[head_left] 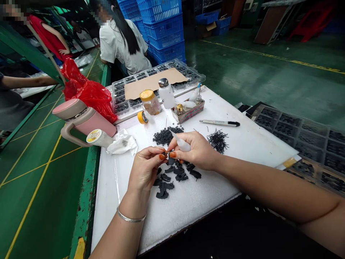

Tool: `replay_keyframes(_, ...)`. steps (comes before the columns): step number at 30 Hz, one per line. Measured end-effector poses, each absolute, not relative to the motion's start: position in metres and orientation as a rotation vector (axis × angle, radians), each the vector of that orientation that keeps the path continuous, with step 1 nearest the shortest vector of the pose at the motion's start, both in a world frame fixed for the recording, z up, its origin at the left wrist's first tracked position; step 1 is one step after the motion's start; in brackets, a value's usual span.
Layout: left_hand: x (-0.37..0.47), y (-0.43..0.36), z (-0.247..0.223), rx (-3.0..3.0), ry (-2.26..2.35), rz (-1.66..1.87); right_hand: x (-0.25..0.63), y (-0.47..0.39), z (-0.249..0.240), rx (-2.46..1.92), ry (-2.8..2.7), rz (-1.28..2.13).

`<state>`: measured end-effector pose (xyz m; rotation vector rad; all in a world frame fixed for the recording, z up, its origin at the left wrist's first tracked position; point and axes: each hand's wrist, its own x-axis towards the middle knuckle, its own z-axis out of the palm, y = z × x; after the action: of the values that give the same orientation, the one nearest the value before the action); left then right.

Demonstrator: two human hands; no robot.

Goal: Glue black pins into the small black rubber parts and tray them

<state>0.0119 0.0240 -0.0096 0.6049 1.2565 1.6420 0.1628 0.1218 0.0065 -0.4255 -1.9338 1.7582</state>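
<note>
My left hand (142, 169) is closed in a pinch on a small dark part, mostly hidden by the fingertips. Meeting it there, my right hand (201, 150) has thumb and forefinger pressed together at the same part. A white squeeze bottle (184, 145) with a thin nozzle is tucked in the right hand, its tip pointing up and left. Below the fingers lie several curved black plastic pieces (165, 189). Just beyond the hands is a heap of tiny black ring-like parts (165, 136). Thin black pins (217, 141) are piled right of my right hand.
Behind the parts stand a yellow-lidded jar (151, 102), a white pump bottle (166, 94) and a small box (188, 112). A pen (219, 123) lies at right. At left are a pink flask (91, 120) and tissue (123, 143). Compartment trays (304, 131) flank the board; people sit beyond.
</note>
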Motion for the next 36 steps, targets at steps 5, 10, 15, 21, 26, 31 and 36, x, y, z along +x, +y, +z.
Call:
replay_keyframes(5, 0.0116, 0.0244, -0.0106, 0.613, 1.261, 1.640, 0.1627, 0.1219, 0.0068, -0.409, -1.952, 1.747)
replay_keyframes(10, 0.0117, 0.0242, -0.0116, 0.654, 1.249, 1.647, 0.1620, 0.1218, 0.0067, -0.428, -1.945, 1.743)
replay_keyframes(15, 0.0125, 0.0246, -0.0111, 0.727, 1.293, 1.667, 0.1596, 0.1238, 0.0055, -0.477, -1.792, 1.979)
replay_keyframes(21, 0.0110, 0.0224, -0.0139, 0.986, 1.380, 1.698, 0.1568, 0.1273, 0.0010, -0.500, -1.570, 2.263)
replay_keyframes(26, 0.0091, 0.0195, -0.0158, 1.201, 1.449, 1.701, 0.1564, 0.1269, -0.0016, -0.542, -1.428, 2.415)
replay_keyframes(31, 0.0085, 0.0194, -0.0111, 1.420, 1.512, 1.677, 0.1566, 0.1244, 0.0006, -0.577, -1.423, 2.376)
replay_keyframes(36, 0.0062, 0.0192, -0.0109, 1.458, 1.469, 1.700, 0.1563, 0.1232, 0.0008, -0.610, -1.311, 2.484)
